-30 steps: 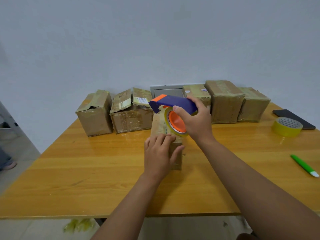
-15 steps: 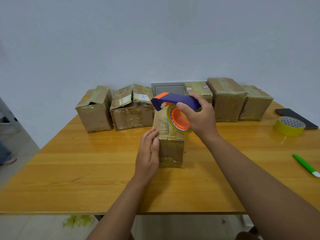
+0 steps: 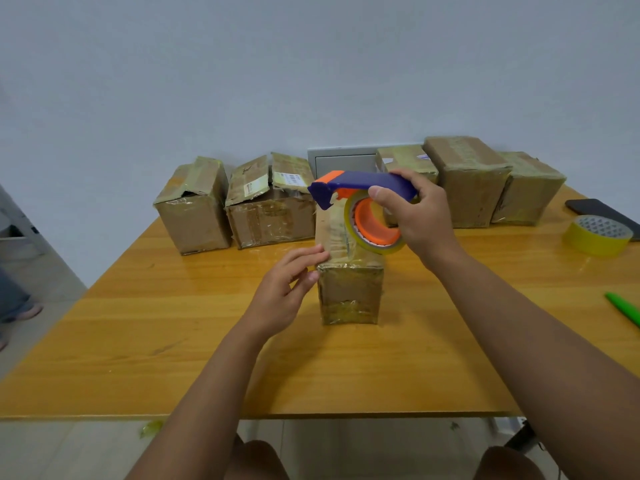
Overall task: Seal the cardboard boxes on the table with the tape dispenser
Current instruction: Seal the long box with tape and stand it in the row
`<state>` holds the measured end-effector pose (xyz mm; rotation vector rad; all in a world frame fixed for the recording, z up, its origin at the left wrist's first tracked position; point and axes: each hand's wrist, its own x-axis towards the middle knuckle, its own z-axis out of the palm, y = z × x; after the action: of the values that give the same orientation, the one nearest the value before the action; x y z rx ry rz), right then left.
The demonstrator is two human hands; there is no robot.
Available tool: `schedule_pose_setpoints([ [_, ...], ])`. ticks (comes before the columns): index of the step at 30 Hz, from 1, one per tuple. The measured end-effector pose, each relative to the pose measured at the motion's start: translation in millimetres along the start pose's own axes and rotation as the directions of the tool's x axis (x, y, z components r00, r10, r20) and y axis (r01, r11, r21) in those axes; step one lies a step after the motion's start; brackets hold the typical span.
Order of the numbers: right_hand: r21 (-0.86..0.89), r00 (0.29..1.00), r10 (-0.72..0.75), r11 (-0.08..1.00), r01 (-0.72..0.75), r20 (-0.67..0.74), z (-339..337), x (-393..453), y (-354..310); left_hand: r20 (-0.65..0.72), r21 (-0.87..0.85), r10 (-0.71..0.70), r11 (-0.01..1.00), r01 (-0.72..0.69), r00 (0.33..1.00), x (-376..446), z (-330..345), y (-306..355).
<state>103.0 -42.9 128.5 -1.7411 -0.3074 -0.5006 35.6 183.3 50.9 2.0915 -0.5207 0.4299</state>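
A small cardboard box (image 3: 349, 292) stands in the middle of the wooden table (image 3: 138, 341), its top covered in clear tape. My right hand (image 3: 420, 216) grips the blue and orange tape dispenser (image 3: 360, 188) over the far end of that box, the tape roll hanging just above its top. My left hand (image 3: 287, 289) touches the box's left top edge with its fingers nearly straight. Two boxes with loose flaps, the left box (image 3: 194, 216) and the wider box (image 3: 270, 213), sit at the back left.
Three more taped boxes (image 3: 471, 181) line the back right beside a grey panel (image 3: 343, 162). A yellow tape roll (image 3: 595, 235), a black phone (image 3: 595, 209) and a green pen (image 3: 623, 308) lie at the right. A person's foot shows on the floor at far left.
My left hand has slid off the box's top to its left edge. My right hand has lifted the dispenser slightly toward the far end of the box.
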Motion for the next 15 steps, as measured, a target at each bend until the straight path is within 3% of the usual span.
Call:
schedule_pose_setpoints([
  [4,0.024,0.999,0.003,1.0,-0.002,-0.04,-2,-2,2,0.015,0.041,0.041,0.998,-0.042,0.999,-1,-1,-3],
  [10,0.031,0.998,-0.01,0.999,0.012,-0.059,0,-4,2,-0.198,0.123,0.091,0.99,-0.067,0.976,2,20,-1],
  [15,0.01,0.998,-0.024,1.0,0.025,-0.058,1,-4,3,-0.177,0.048,0.035,0.998,-0.027,0.984,3,22,-1],
])
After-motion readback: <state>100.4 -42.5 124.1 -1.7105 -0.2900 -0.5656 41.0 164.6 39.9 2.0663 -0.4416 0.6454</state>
